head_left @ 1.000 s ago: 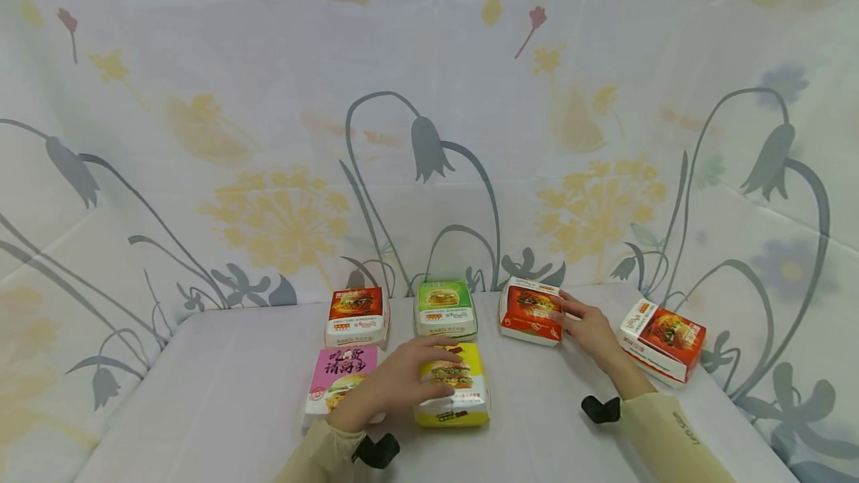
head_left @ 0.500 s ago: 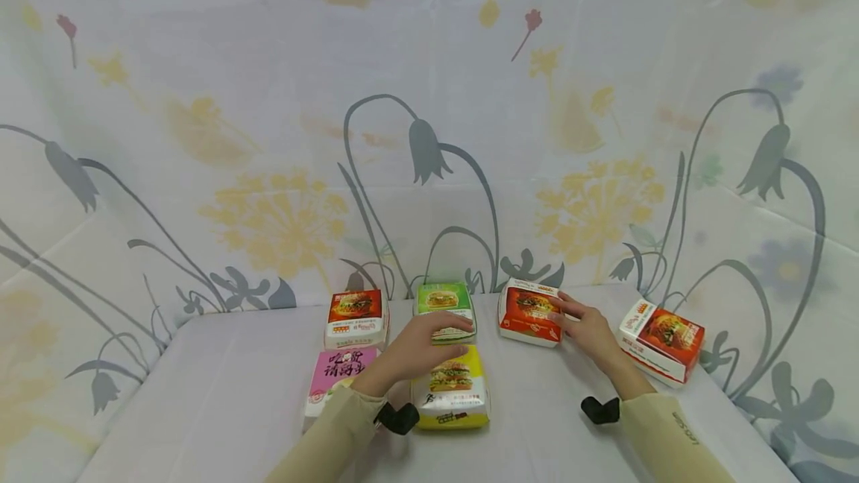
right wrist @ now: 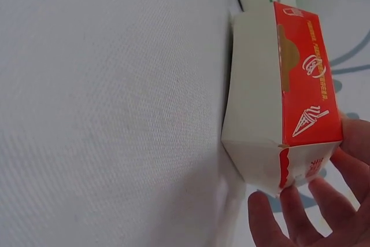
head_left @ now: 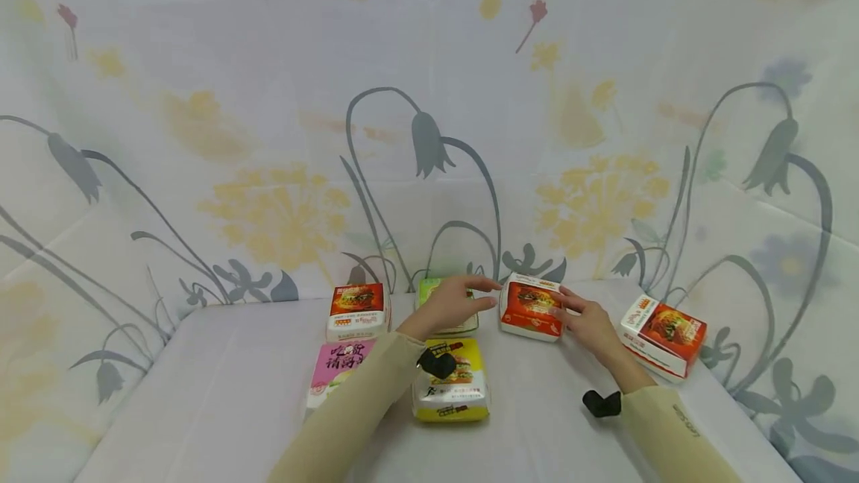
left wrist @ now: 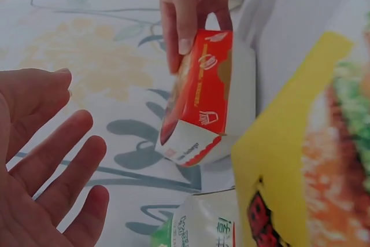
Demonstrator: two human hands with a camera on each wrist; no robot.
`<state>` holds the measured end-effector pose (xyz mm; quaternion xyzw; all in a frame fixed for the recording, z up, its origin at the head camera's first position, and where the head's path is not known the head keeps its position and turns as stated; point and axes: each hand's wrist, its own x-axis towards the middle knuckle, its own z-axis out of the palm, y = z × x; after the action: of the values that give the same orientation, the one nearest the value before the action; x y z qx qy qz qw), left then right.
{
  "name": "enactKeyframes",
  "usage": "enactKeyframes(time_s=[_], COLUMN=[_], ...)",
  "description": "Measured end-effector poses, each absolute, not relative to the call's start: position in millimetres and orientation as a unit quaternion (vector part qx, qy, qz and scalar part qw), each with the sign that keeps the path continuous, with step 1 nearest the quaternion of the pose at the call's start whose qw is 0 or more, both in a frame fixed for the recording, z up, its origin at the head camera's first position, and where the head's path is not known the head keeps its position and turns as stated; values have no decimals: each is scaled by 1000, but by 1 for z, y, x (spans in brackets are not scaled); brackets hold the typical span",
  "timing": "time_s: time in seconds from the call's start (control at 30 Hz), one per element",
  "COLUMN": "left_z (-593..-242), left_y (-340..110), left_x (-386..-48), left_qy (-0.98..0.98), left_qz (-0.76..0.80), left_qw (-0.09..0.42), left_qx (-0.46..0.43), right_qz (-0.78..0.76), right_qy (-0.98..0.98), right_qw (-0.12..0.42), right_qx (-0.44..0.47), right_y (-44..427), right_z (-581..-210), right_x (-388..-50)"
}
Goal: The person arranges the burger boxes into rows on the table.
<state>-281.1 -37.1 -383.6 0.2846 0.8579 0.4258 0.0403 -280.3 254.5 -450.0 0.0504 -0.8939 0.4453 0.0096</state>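
My left hand (head_left: 451, 305) hovers over the green burger box (head_left: 429, 288) with its fingers apart, the fingertips just short of a red burger box (head_left: 533, 309). In the left wrist view that hand (left wrist: 49, 160) holds nothing, and a gap shows between it and the red box (left wrist: 205, 85). At the red box's right end, my right hand (head_left: 589, 328) rests its fingers against the side and edge of the lid. The right wrist view shows its fingertips (right wrist: 292, 215) touching the end panel of this box (right wrist: 306, 79), which sits on the table.
Another red box (head_left: 664, 338) lies angled at the far right. A yellow box (head_left: 452, 393) stands in front of the green one. To the left are a third red box (head_left: 358, 311) and a pink box (head_left: 342, 356), partly behind my left sleeve. Patterned cloth (head_left: 429, 133) hangs behind the table.
My left hand has moved from over the yellow box, forward and right, across the green box to near the middle red box. My right hand and the boxes stay in place.
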Motion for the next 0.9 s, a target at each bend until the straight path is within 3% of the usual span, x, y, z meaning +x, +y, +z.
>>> enactKeyframes(time_s=[0.53, 0.9], left_z=[-401, -414], left_y=[-2, 16], left_x=[-316, -323], left_qy=[843, 855], left_qz=[483, 480], left_qw=[21, 77], left_qx=[235, 182], right_qz=[472, 463], right_qy=[-880, -885], right_qw=[-8, 0], right_qx=[47, 38], right_y=[255, 254], right_z=[-449, -449], right_x=[-281, -279])
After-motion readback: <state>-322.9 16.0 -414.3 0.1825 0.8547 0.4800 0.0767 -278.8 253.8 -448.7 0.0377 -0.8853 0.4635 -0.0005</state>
